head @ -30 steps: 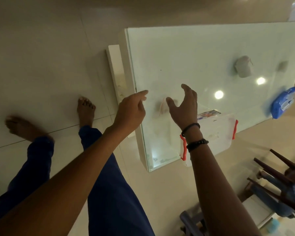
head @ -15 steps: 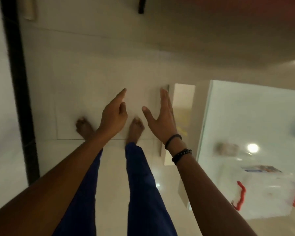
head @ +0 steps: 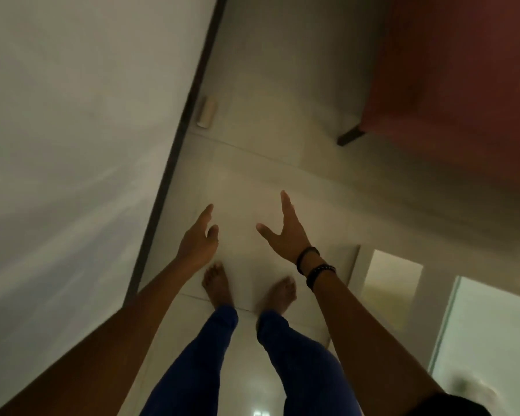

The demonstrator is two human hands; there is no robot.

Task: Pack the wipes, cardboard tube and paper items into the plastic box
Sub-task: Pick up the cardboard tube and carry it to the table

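Observation:
Both my hands are stretched out over the tiled floor, above my bare feet. My left hand (head: 199,238) is empty, fingers extended. My right hand (head: 285,232), with two dark bracelets on the wrist, is empty too, its fingers spread. The plastic box, the wipes, the cardboard tube and the paper items are out of view. Only a corner of the glass-topped table (head: 493,331) shows at the lower right, with a pale blurred shape (head: 475,390) on it that I cannot identify.
A white wall with a dark baseboard (head: 174,163) runs along the left. A red-brown piece of furniture (head: 451,73) with a dark leg stands at the upper right. A small pale object (head: 206,112) lies on the floor by the baseboard.
The view has swung left, away from the table. The plastic box with red latches has left the frame. My hands stay raised and empty, now over the floor.

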